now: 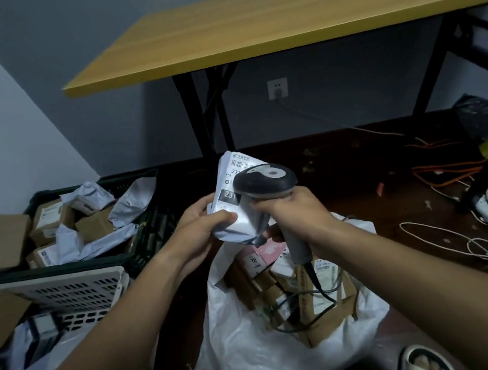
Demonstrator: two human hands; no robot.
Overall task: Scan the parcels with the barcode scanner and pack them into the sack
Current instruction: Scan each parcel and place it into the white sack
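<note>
parcel under the scanner, above the open sack

the left hand (200, 227) grips a grey mailer parcel (238, 198) from its left side, label up; the right hand (296, 213) is wrapped round the handle of the barcode scanner (264, 181), whose head overlaps the label. the white sack (255, 351), full of boxes, lies open on the floor just below both hands.

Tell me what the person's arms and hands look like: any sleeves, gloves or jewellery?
Both forearms are bare right up to the bottom edge of the picture, with no sleeve showing. The left hand and the right hand are bare too: no gloves, and no rings, watch or wristband can be seen on the sides facing the camera.
</note>
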